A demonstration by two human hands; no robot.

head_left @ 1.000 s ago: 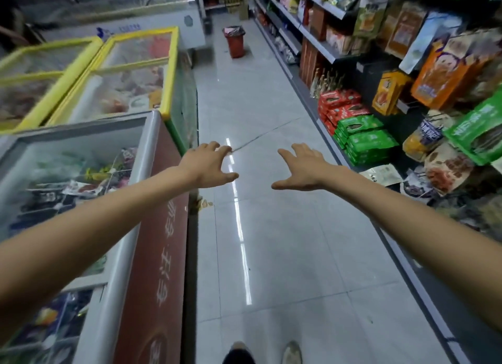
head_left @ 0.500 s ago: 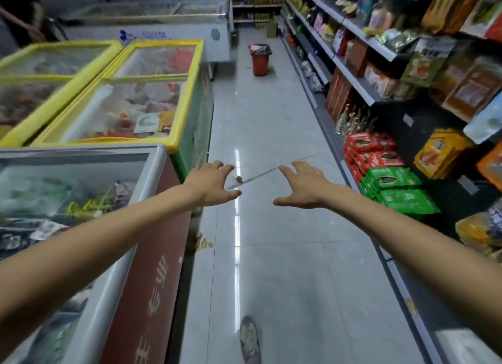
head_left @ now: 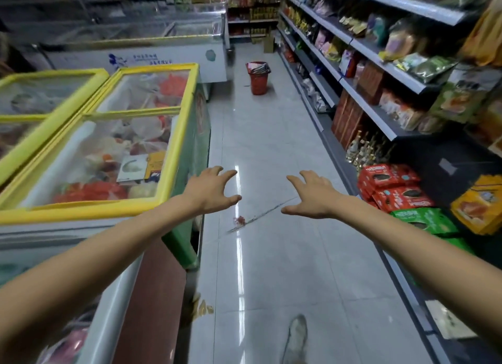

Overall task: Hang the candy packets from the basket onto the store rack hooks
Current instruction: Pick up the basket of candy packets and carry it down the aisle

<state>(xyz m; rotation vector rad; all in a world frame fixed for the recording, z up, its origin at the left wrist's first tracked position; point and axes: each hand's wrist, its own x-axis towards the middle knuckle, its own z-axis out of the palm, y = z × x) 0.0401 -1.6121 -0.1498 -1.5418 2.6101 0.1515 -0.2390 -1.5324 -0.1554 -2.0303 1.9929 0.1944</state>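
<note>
A red basket with packets in it stands on the tiled floor far down the aisle, well beyond both hands. My left hand and my right hand are stretched out in front of me over the floor, palms down, fingers spread, each holding nothing. Hanging snack packets show at the upper right edge. The rack hooks themselves cannot be made out.
Yellow-framed chest freezers and a white one line the left side. Shelves of snacks, with red boxes and green boxes low down, line the right. A small red scrap lies on the floor. My shoe is below.
The view has advanced down the aisle and tilted up, so the red basket appears larger and nearer. Both hands stay outstretched and empty, a little further apart.
</note>
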